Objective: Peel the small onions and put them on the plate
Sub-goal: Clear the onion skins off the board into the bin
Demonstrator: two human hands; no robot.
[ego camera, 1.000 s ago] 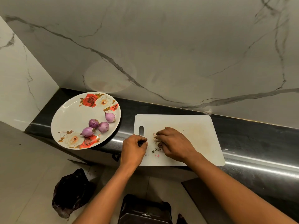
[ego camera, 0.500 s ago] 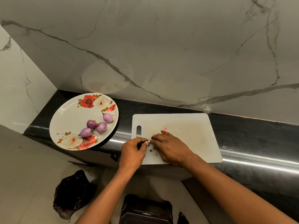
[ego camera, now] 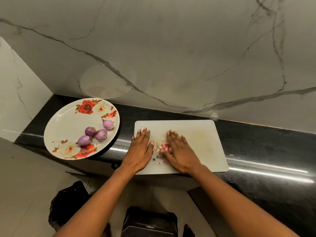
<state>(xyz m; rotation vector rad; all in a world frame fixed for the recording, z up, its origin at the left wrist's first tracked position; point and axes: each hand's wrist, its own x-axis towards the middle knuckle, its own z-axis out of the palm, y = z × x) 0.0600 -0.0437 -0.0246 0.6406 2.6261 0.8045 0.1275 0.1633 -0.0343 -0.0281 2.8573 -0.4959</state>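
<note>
1 cutting board lies ahead, with 1 floral plate left of it. My 2 hands, left hand and right hand, lie flat on the board, fingers straight, holding nothing. 4 small onions sit on that plate. Peel scraps dot the board.

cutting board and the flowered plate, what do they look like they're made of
Cutting board: probably plastic. It is matte white and thin, with rounded corners and a yellowish stain. Plate: glossy white with printed roses. The sheen fits glazed ceramic or melamine, and the picture cannot settle which.
</note>
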